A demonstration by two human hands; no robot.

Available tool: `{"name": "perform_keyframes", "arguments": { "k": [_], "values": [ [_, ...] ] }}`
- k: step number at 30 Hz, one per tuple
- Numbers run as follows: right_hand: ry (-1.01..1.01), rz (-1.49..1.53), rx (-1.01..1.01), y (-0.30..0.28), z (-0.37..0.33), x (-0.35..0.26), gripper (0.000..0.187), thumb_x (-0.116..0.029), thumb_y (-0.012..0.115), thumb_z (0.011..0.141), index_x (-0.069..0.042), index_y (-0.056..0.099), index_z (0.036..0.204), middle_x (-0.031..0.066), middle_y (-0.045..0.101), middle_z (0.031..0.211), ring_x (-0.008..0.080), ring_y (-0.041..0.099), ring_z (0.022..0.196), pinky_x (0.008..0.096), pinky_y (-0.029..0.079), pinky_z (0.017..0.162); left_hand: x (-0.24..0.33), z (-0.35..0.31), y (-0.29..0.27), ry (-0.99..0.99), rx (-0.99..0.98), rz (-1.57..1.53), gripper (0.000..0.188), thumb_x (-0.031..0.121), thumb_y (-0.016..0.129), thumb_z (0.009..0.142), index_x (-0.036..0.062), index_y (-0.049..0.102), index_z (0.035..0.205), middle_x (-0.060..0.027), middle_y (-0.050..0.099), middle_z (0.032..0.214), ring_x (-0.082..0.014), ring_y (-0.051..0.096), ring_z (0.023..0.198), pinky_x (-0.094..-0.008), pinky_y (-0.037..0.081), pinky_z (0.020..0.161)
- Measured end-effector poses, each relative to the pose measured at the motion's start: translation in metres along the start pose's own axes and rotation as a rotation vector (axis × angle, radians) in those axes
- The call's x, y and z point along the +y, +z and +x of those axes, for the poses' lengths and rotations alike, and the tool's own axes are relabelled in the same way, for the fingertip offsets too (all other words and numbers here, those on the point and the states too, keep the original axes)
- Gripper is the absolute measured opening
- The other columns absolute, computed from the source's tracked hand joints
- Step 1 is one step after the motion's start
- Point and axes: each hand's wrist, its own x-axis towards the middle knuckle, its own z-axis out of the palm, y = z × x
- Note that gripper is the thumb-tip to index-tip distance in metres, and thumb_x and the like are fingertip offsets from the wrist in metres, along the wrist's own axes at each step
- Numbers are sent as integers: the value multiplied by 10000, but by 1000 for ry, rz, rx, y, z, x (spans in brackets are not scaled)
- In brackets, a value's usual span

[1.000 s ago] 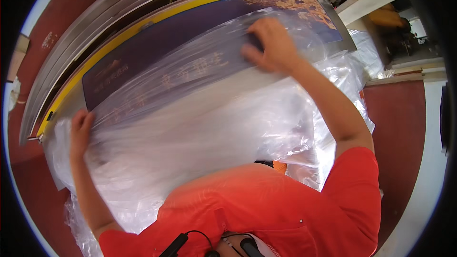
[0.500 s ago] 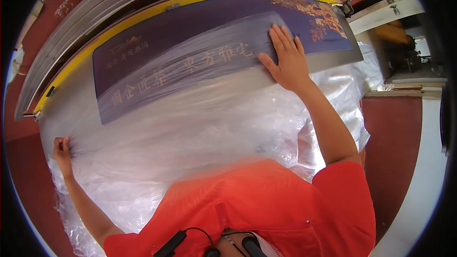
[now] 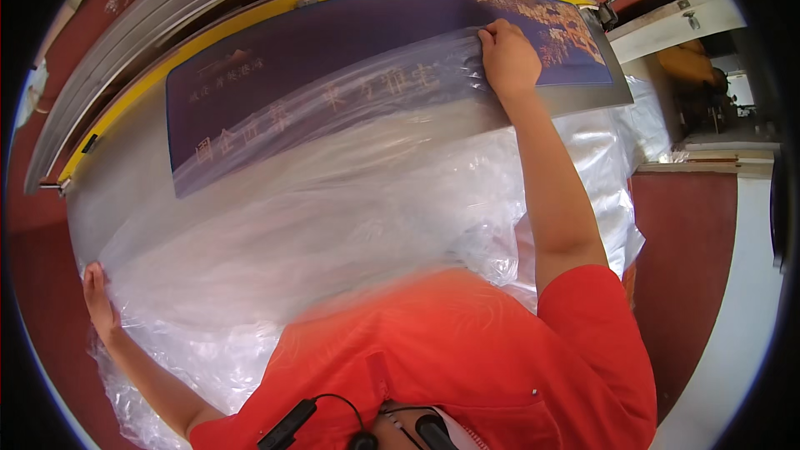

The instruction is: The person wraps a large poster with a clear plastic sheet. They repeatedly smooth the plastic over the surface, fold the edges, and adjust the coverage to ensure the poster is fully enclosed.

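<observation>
A sheet of clear plastic film stretches across the grey panel and over the lower part of a dark blue printed sheet with pale lettering. My right hand is closed on the film's far edge, where bright creases gather beside the fingers. It rests over the blue sheet, left of its orange tree picture. At the left edge of the panel, my left hand touches the film's side with fingers stretched upward and close together.
A yellow strip and a curved-looking grey metal rail run along the far side. More crumpled film hangs over the near and right sides. A white beam stands at the far right, beside a reddish floor.
My right hand has gone from lying flat on the film to gripping its edge, slightly farther away. My left hand has moved down and left, its fingers straightening. The film looks looser.
</observation>
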Motion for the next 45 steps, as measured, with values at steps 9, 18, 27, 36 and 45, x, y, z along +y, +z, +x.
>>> {"name": "perform_keyframes", "arguments": {
  "k": [9,18,27,36,45],
  "values": [
    [420,930,-181,5,30,-2,211,-212,489,778,-4,499,741,135,556,672,263,546,593,351,424,553,-13,156,13,115,437,-27,248,328,435,835,99,525,802,49,457,655,-57,413,565,-189,328,500],
    [299,594,30,50,111,1,329,-322,567,740,5,545,756,78,571,627,141,538,507,284,437,541,-21,290,104,13,661,692,542,512,484,709,7,592,875,-162,587,861,-297,544,823,-351,401,740],
    [466,924,-20,58,111,5,308,-256,488,775,45,523,826,100,563,618,162,547,501,252,458,471,-49,315,87,-90,611,1005,570,481,398,746,-30,572,929,-205,558,946,-309,519,943,-382,391,810],
    [565,1050,-17,40,106,2,304,-201,318,778,46,482,847,148,554,614,210,537,467,300,469,455,-79,344,90,17,541,1198,376,280,339,796,-5,584,778,-183,584,833,-305,575,759,-405,458,648],
    [332,702,-69,57,111,15,415,-291,281,780,-6,546,638,131,537,580,229,519,535,345,401,498,-28,277,118,162,543,627,243,221,445,784,-1,538,819,-90,564,720,-199,548,632,-315,436,534]
  ]
}}
